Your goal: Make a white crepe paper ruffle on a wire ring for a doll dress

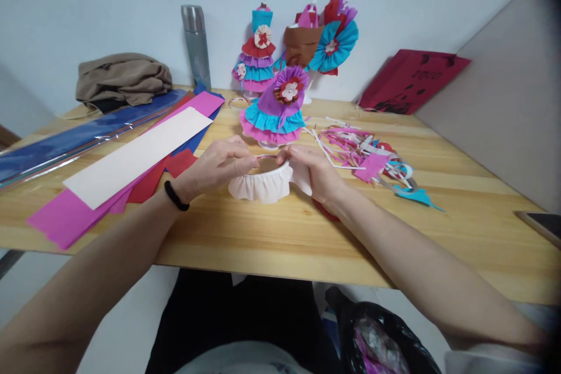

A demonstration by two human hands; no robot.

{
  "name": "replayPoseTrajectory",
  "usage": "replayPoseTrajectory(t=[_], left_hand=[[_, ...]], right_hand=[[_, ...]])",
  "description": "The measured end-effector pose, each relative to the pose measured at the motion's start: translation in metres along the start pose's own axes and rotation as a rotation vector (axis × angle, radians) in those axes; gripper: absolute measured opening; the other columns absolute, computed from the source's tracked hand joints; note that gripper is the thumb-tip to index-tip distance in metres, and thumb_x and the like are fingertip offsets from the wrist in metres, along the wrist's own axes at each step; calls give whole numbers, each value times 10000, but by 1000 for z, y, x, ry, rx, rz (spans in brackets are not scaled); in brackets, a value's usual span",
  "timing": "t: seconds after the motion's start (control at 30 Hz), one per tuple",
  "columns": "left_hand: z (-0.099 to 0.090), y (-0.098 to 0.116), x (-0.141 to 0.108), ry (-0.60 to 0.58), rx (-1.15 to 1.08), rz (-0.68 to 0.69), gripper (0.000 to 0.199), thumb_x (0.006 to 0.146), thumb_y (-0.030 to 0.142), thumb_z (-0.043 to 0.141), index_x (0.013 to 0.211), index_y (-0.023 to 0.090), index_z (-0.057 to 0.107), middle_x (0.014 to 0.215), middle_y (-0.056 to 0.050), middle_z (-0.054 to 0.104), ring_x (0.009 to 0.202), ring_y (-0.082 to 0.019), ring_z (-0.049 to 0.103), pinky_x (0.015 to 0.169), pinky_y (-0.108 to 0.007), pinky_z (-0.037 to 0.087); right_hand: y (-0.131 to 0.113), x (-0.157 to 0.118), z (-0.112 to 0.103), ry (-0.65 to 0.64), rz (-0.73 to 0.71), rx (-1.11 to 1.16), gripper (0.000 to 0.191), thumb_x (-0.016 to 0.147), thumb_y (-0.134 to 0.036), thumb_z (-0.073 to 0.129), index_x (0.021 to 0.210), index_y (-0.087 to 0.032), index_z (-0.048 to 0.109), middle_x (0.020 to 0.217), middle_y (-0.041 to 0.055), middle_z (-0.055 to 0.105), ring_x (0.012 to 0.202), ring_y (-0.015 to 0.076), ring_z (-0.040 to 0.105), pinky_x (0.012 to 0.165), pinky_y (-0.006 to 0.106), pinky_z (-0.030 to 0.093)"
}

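A white ruffled strip of crepe-like paper [260, 186] hangs in a curve above the table, gathered along its upper edge. At its left end, my left hand [221, 166] grips that edge between thumb and fingers. The right end is pinched by my right hand [309, 166], with a loose white flap below the fingers. Behind the ruffle, between my hands, shows a thin curved rim; I cannot tell what it belongs to. Just beyond stands a small dress form in a purple, blue and pink ruffled paper dress [280, 108]. A red object [325, 210] lies partly hidden under my right wrist.
Left are paper sheets, a white one [140, 155] on top, a brown cloth [123, 79] and a flask [196, 47]. More dressed forms [258, 52] stand behind. Right are paper scraps [372, 158], a red bag [414, 82] and a flat dark-screened device [543, 225]. A black-bagged bin [385, 327] is below.
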State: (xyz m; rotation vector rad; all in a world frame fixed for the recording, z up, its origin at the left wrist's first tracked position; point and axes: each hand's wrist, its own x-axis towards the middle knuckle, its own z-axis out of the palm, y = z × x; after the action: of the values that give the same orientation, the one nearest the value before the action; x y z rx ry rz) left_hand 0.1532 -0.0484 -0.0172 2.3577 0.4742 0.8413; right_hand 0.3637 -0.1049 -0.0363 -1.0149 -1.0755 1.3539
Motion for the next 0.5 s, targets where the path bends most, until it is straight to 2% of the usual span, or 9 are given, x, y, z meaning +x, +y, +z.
replayPoseTrajectory(t=[0.17, 0.37, 0.5], left_hand=[[9, 7, 1, 38, 233, 40, 398, 931, 352, 435, 671, 151, 659, 699, -57, 640, 760, -176, 547, 709, -307, 430], [14, 7, 1, 76, 201, -19, 267, 882, 259, 500, 703, 145, 662, 672, -30, 639, 652, -118, 545, 598, -229, 405], [9, 11, 2, 18, 94, -84, 285, 870, 273, 493, 647, 139, 610, 596, 2, 581, 571, -91, 507, 535, -205, 373]], right_hand=[[3, -2, 7, 21, -30, 6, 236, 675, -414, 727, 699, -186, 672, 656, 36, 622, 606, 173, 542, 607, 331, 436], [2, -6, 12, -27, -25, 6, 220, 658, -373, 752, 754, -182, 699, 707, 30, 667, 639, 149, 581, 647, 302, 464], [0, -9, 14, -69, 17, -13, 263, 617, -356, 780, 796, -182, 697, 694, 15, 674, 584, 133, 578, 582, 285, 467]])
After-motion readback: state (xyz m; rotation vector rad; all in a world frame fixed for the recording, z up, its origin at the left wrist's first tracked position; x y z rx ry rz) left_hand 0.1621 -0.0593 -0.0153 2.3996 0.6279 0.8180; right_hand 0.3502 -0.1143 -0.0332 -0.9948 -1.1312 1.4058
